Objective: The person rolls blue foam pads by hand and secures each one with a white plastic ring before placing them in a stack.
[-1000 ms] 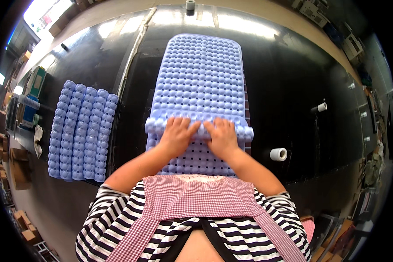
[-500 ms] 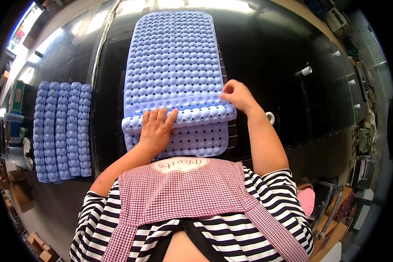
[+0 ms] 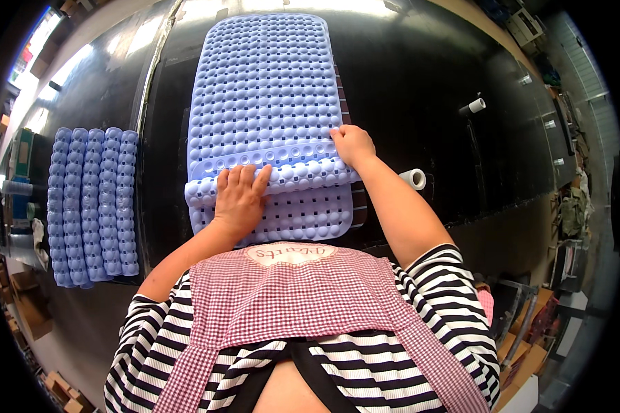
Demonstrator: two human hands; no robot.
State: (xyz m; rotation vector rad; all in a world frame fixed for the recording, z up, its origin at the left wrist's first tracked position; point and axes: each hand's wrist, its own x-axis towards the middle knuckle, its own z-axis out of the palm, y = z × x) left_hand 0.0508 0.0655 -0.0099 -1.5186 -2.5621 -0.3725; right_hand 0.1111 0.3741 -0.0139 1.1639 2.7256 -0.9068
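Note:
A long light-blue bubbled rubber mat (image 3: 265,89) lies lengthwise on a black table (image 3: 420,76), its near end folded over into a fat roll (image 3: 296,175) across the mat. My left hand (image 3: 240,196) presses flat on the roll near its left end, fingers spread. My right hand (image 3: 351,143) grips the roll's right end at the mat's edge. Below the roll, a flat strip of the mat (image 3: 289,220) shows its underside, just in front of my checked apron.
Several rolled blue mats (image 3: 93,203) lie side by side at the table's left. A white tape roll (image 3: 415,178) sits right of my right forearm; another small white roll (image 3: 474,106) lies farther back. Boxes and clutter line the floor on both sides.
My hands moved apart: the right went from the roll's middle to its right end, the left stayed pressing near the left. The roll sits slightly farther up the mat.

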